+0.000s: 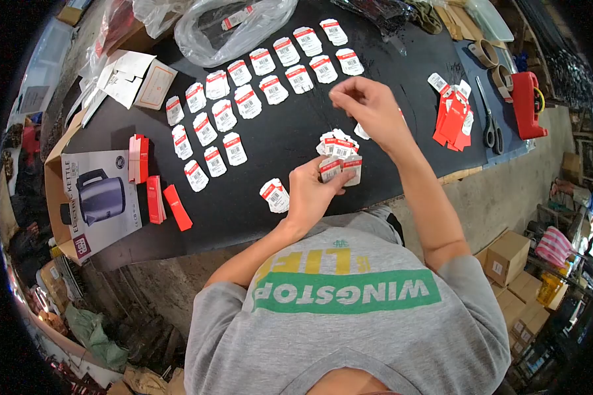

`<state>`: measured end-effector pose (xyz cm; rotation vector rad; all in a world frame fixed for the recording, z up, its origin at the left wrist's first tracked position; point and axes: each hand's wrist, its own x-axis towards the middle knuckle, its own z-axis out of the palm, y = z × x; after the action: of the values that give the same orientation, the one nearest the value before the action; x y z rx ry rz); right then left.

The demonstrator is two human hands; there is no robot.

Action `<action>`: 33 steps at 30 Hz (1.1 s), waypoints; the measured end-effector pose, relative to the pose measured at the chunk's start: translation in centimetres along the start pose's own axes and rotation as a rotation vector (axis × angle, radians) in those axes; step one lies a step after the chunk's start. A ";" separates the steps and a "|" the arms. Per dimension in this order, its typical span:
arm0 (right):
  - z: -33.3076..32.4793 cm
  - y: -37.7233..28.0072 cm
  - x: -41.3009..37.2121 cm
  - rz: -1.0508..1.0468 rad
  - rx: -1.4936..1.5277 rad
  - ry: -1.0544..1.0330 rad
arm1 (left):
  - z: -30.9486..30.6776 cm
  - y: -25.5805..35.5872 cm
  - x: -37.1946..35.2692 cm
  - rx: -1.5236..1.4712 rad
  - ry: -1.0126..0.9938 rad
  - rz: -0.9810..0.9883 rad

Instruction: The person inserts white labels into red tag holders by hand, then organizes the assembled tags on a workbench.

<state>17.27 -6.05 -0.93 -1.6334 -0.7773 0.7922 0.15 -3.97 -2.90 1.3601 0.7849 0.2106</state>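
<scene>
My left hand [304,197] is closed around small white cards [330,169] with red bands and barcodes, gripping them between thumb and fingers. A loose pile of similar cards [341,145] lies just beyond it. My right hand [369,108] is raised above the table, fingers curled and thumb against them, with nothing visible in the pinch. Under its wrist, another card [361,131] is partly hidden. Stacks of the same cards [261,62] stretch in slanted rows across the black table [290,122]. One small stack [275,196] sits left of my left hand.
Bundles of red cards [155,199] lie beside an electric kettle box [104,197]. At right are a red-and-white card pile [452,117], scissors [489,122], tape rolls [484,54] and a red tape dispenser [525,105]. A clear plastic bag [207,43] rests at the back.
</scene>
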 end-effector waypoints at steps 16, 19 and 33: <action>-8.5 6.5 3.2 -0.082 -0.755 0.492 | -3.7 1.8 -0.7 -0.538 -0.159 -0.118; -9.5 8.1 2.2 0.099 -0.676 0.508 | -3.5 2.1 0.4 -0.489 -0.192 -0.080; -5.3 -0.2 -5.5 0.028 -0.149 0.128 | -0.5 1.1 3.4 -0.247 0.018 0.070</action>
<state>18.58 -13.42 0.72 -1.8133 -0.7382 0.6550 2.69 -1.36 -3.21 1.1537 0.7021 0.3630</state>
